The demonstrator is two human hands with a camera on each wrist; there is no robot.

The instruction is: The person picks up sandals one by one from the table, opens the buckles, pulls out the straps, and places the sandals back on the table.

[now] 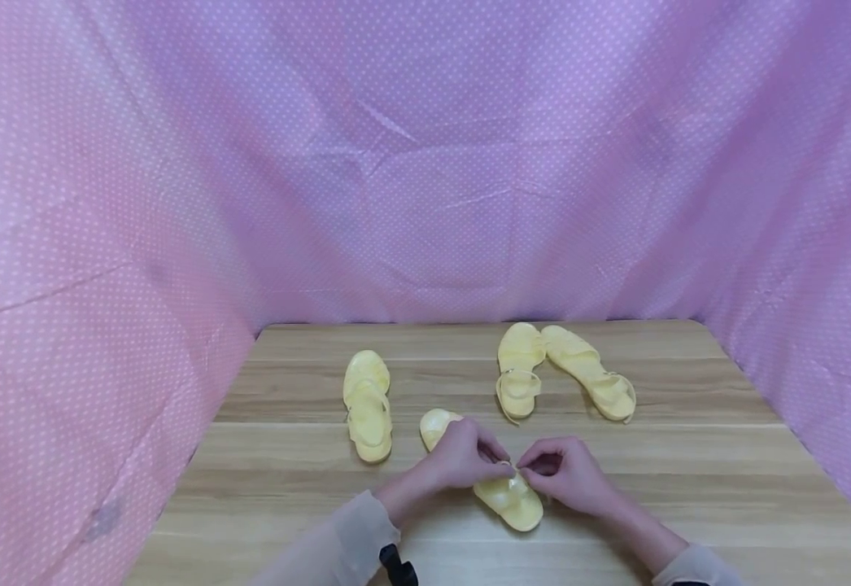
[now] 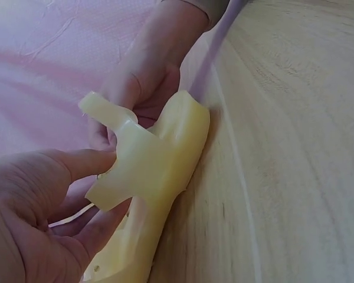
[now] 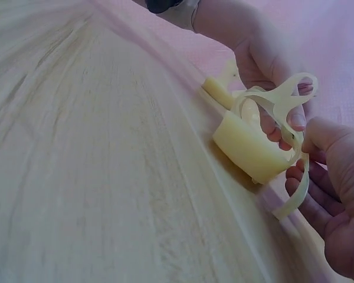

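In the lower centre of the head view, the left hand (image 1: pixel 460 456) and right hand (image 1: pixel 572 476) pinch the straps (image 3: pixel 292 206) of a yellow sandal (image 1: pixel 522 510). A matching sandal (image 1: pixel 368 423) lies left of centre.

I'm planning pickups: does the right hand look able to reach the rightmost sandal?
Probably, after releasing the pinched strap: only bare tabletop seems between the right hand and the rightmost sandal.
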